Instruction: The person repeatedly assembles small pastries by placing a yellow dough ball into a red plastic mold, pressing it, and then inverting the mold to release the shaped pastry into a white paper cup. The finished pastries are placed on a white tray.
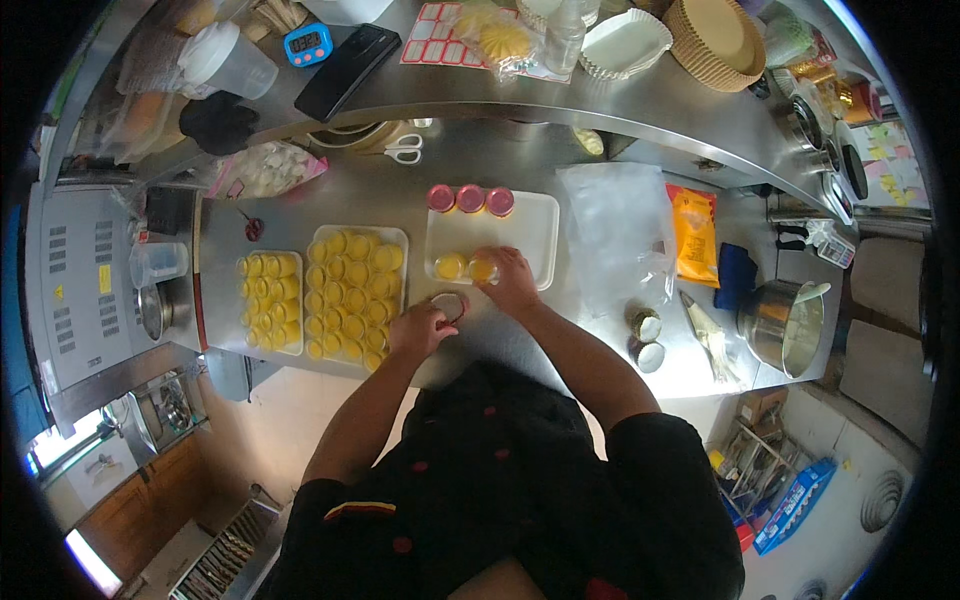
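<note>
Just in front of the white tray (546, 225), my left hand (421, 330) holds a round jar lid (448, 304), its inner side facing up. My right hand (510, 279) has its fingers around a small glass jar of yellow filling (482, 271) at the tray's near edge. Beside that jar stands another open yellow jar (450, 266). Three jars with red lids (470, 199) line the tray's far left edge. To the left, a larger tray (397, 234) and a smaller tray (295, 349) are packed with open yellow jars (356, 274).
Right of the white tray lie clear plastic bags (615, 232), an orange packet (694, 234), stacked lids (647, 356), a filled piping bag (706, 334) and a steel mixing bowl (784, 330). Scissors (405, 149) lie behind, under a raised steel shelf (480, 94) holding a phone, a timer and paper cups.
</note>
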Tool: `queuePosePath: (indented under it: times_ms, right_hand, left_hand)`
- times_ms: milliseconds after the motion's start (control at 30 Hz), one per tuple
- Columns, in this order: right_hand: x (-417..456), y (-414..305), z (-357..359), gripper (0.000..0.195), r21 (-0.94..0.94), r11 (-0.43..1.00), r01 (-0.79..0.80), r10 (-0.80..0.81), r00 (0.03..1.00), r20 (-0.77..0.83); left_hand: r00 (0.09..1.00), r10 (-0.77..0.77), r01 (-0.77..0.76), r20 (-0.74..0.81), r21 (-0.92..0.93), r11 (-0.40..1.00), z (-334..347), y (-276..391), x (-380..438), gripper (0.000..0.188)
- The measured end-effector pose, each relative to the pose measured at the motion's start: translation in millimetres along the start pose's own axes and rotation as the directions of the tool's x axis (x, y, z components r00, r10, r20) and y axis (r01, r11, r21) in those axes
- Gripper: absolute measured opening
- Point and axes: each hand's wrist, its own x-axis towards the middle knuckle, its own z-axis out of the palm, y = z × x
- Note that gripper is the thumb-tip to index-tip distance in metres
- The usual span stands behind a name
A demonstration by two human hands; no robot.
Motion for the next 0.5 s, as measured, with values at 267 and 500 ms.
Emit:
queuePosePath:
  times_ms: [267,500]
  right_hand:
    - [-99.5,-6.1,-20.3,0.058,0.028,0.999,-0.025,0.026,0.999,-0.039]
    - [-150.3,0.9,3.1,0.06,0.043,0.995,-0.086,0.088,0.995,-0.047]
  left_hand:
    - [0.964,0.02,-0.117,-0.267,-0.353,0.928,-9.4,-8.4,-24.2,0.028]
    - [0.982,-0.068,0.166,0.175,-0.643,0.748,-30.7,34.5,-64.7,0.018]
